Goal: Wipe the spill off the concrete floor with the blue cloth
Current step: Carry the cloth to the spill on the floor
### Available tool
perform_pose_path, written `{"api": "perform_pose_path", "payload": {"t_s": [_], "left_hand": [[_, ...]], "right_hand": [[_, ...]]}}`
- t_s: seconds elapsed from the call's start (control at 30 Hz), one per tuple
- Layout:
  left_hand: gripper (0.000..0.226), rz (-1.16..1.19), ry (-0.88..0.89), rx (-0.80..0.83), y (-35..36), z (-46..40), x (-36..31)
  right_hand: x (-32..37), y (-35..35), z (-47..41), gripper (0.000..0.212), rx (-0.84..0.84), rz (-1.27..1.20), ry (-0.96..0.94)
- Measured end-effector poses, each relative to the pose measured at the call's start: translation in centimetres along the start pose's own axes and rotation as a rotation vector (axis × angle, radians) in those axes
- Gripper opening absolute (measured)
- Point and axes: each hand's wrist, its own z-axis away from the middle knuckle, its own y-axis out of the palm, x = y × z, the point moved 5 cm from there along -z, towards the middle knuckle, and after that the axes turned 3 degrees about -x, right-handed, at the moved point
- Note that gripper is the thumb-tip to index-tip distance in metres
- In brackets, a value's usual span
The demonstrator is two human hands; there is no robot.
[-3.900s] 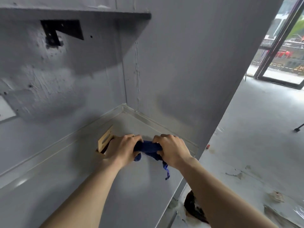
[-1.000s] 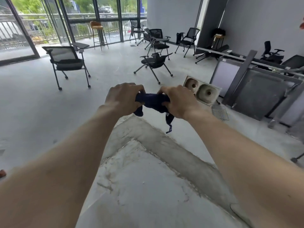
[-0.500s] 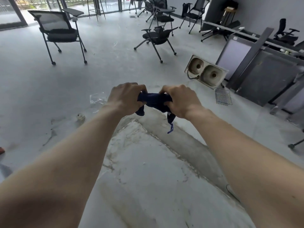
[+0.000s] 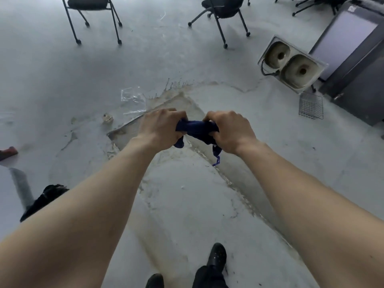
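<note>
Head view, looking steeply down past two outstretched bare forearms onto a grey concrete floor. Cut off at the top edge: two black chairs, one at upper left and one at upper centre, showing only seats and wheeled legs. Cut off at the right edge: a dark cabinet with a pale panel. Partly out of frame at the bottom: two black shoes. At lower left a black item and at far left a red item; neither can be identified. On the floor, upper right: a double-bowl metal sink lying tilted, a wire basket just below it. Clear plastic wrapping lies left of centre, a small crumpled scrap near it. The spill shows as a tan, splattered patch with streaks trailing toward the viewer; its middle is hidden behind the hands. Left hand and right hand are both closed into fists, knuckles up, gripping opposite ends of the blue cloth. The cloth is bunched into a short roll stretched between them, held in the air above the spill, not touching the floor; a loose end and thin tag dangle below the right hand.
</note>
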Motion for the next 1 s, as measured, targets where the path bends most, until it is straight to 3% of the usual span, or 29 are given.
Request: {"api": "perform_pose_path", "payload": {"t_s": [0.43,1.0], "left_hand": [[0.035,0.01,-0.206,0.077,15.6,-3.4,-1.2],[0.039,0.075,-0.237,0.062,34.1,-7.8,7.3]], "right_hand": [[-12.2,11.2,-4.5,0.029,0.165,-0.06,-0.089],[-19.6,28.5,-10.9,0.029,0.096,-0.078,-0.039]]}}
